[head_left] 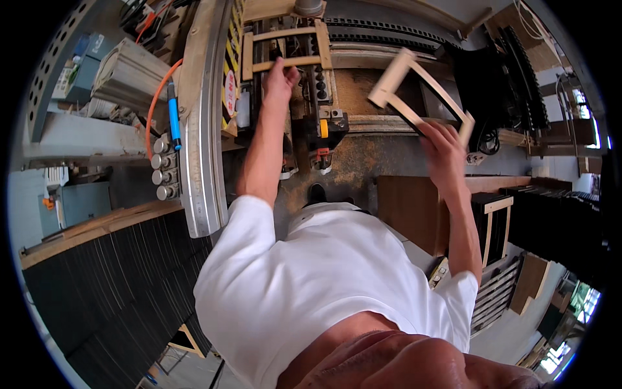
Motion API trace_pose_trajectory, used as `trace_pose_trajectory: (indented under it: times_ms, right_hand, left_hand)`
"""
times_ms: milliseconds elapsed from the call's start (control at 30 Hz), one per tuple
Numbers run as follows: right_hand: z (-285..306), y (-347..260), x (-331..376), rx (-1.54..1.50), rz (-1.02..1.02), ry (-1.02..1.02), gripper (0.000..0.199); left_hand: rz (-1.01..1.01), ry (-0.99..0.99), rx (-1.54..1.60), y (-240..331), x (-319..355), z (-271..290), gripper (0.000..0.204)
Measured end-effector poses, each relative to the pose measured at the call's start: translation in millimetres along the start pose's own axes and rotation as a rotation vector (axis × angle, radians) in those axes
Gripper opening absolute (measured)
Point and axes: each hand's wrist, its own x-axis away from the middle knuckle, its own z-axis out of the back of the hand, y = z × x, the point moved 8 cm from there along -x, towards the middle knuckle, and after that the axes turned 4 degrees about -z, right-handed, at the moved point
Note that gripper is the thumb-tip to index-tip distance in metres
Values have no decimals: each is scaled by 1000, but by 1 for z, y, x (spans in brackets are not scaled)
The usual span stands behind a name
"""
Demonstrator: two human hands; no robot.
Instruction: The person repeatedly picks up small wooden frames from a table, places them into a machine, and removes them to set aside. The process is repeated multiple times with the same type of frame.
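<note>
Positions refer to the pale wooden rectangular frame (304,61), lying on the dark metal machine (337,127). Well left of it, a slim blue cylindrical tool (173,113) is beside a long silver metal rail (201,155). Just beside the frame's left end runs a yellow-and-black striped strip (232,45). The left hand (278,84) is at the frame's near bar: fingertips reach the wood, but whether they pinch it cannot be told. Well right of the frame, the right hand (444,142) grasps a second pale wooden frame (393,76) by its near bar, raised and tilted.

Judgement: sound handling calls for steadying the lying frame squarely, fingers clear of the metal parts, and for keeping the raised one's corners from knocks.

Labelling: a white label with red print (229,91) is left of the landmark frame, on the striped strip; its text is not transcribed. No brand mark is discernible on either frame.
</note>
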Motion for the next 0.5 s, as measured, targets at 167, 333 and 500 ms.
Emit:
trace_pose_trajectory:
  times_ms: [167, 333, 500]
  right_hand:
    - [-115, -34, -92, -71, 338, -99, 31]
    - [-228, -79, -154, -72, 560, -152, 35]
    - [-287, -92, -177, -38, 653, -143, 39]
  left_hand:
    - [68, -35, -49, -34, 150, 41, 24]
    - [48, 28, -92, -45, 264, 97, 28]
    - [24, 105, -48, -67, 338, 129, 30]
